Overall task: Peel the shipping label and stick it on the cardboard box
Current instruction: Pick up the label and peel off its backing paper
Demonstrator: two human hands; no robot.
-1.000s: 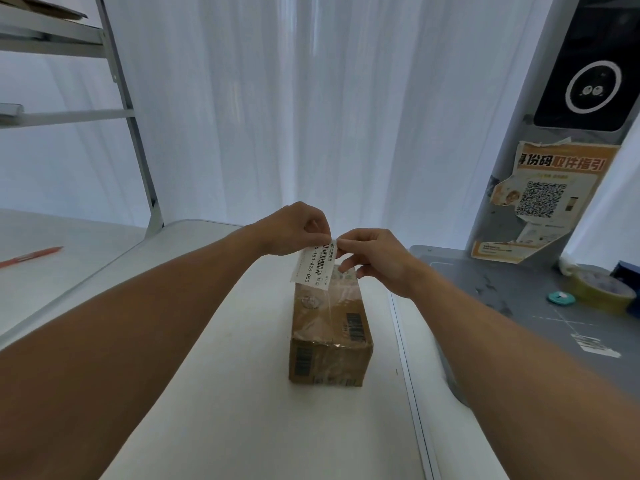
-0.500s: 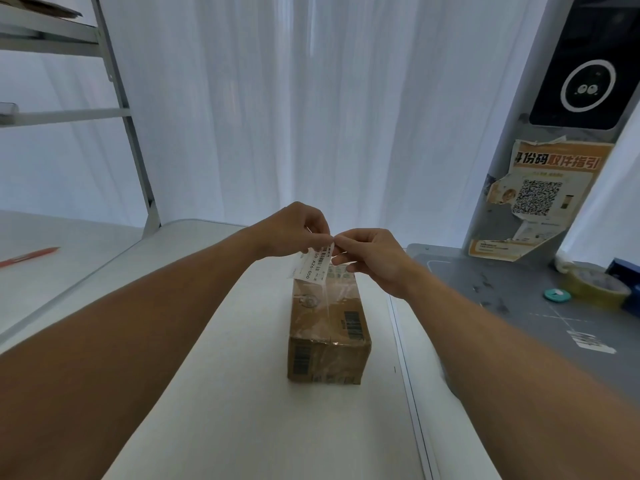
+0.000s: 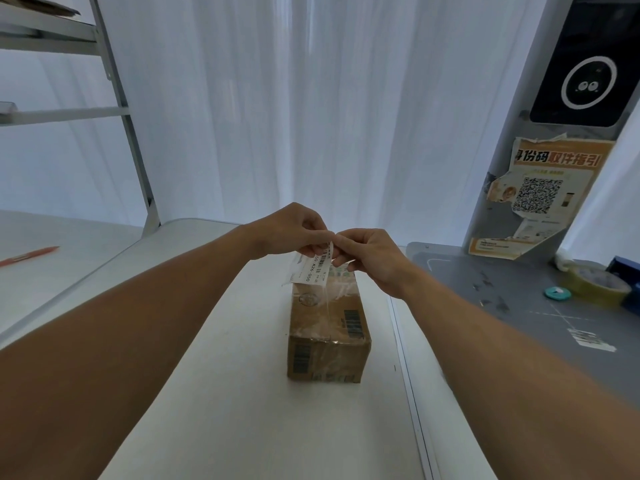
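A small brown cardboard box [image 3: 329,327] sealed with clear tape lies on the white table [image 3: 214,341], barcodes on its top and front. Just above its far end, both hands hold a white shipping label [image 3: 313,266] with a barcode and printed numbers. My left hand [image 3: 294,230] pinches the label's upper left part. My right hand [image 3: 367,252] pinches its upper right edge with thumb and forefinger. A translucent backing sheet shows at the label's left side, slightly apart from it. The label hangs in the air, clear of the box.
A grey side surface [image 3: 519,306] at the right carries a tape roll [image 3: 597,284], a teal round object [image 3: 557,293] and a stuck label scrap [image 3: 592,341]. A poster with a QR code [image 3: 538,195] hangs behind. A metal shelf frame [image 3: 131,133] and a red pen [image 3: 29,255] are at left.
The label has curled and tilted between the fingers, and the backing sheet now shows apart at its left edge. Both hands stay above the box's far end.
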